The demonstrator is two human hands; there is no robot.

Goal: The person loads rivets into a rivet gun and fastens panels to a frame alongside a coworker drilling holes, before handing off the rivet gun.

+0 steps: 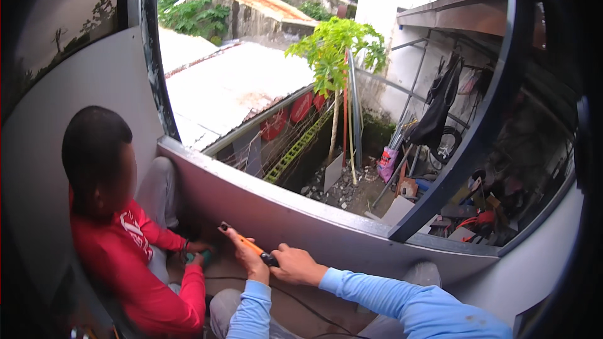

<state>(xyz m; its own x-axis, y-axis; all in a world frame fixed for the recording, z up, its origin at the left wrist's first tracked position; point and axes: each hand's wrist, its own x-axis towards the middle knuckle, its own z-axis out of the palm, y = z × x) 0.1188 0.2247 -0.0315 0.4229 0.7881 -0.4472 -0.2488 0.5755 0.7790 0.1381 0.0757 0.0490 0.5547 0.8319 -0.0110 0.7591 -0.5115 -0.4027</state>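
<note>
Own hands: 2, L hand approx 7 o'clock, R hand at 6. Orange/blk tool: 1, approx 7. Co-worker in red: 1, at 8; co-worker's hands: 2, btwn 7 & 8. Green item: 1, same dir., partly hidden. Slim-trunked tree: 1, at 1. Pink bag: 1, at 3. Red round panels: min. 2, approx 11.
</note>
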